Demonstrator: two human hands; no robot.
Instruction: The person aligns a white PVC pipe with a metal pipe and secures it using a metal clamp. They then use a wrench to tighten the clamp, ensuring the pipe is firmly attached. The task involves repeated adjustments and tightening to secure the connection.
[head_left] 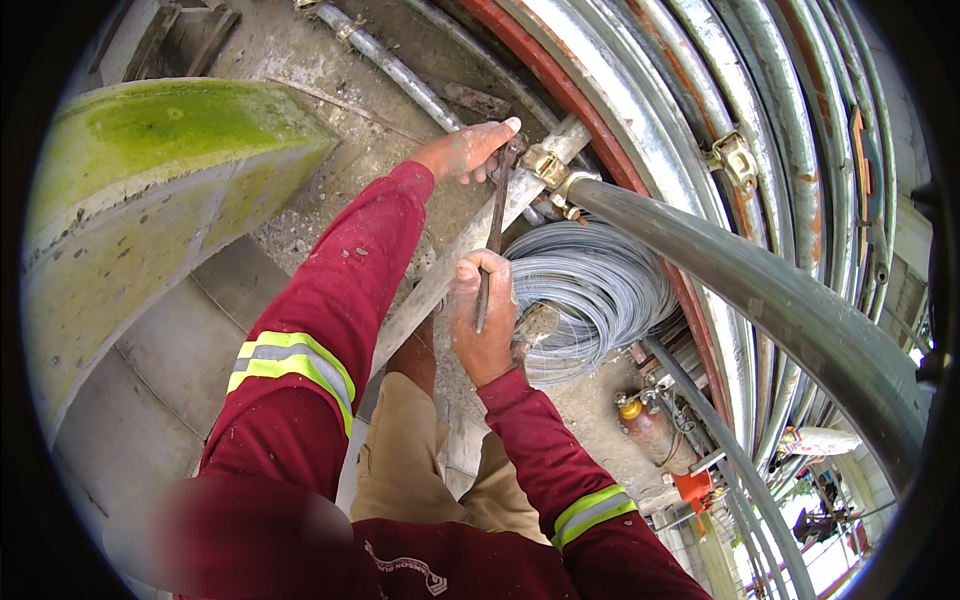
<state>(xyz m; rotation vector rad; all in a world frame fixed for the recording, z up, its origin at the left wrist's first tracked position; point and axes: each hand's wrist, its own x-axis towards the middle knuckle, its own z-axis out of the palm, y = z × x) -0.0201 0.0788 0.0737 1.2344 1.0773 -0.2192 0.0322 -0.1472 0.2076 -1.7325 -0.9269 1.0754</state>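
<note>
Gripping a thin dark metal rod (492, 235), the right hand (484, 318) had its fingers closed around the rod's lower end, just in front of a coil of grey wire (592, 290). The rod ran upward from that fist to the left hand (468, 152), which lay stretched out higher up, its fingers spread loosely rather than clenched, touching the rod's upper end where it met a brass-coloured scaffold clamp (547, 165). The clamp joined a pale flat steel bar (470, 240), slanting down to the left behind both hands, to a thick grey tube (760, 290) that swept away to the lower right. Both arms wore dark red sleeves with yellow and grey reflective bands (290, 362). To the left rose a concrete wall (150, 200) stained green on top. Curved grey pipes and a rust-red band (700, 80) arched across the upper right. Far below, near the coil's lower edge, a gas cylinder with a yellow top (645, 425) rested on the ground.
</note>
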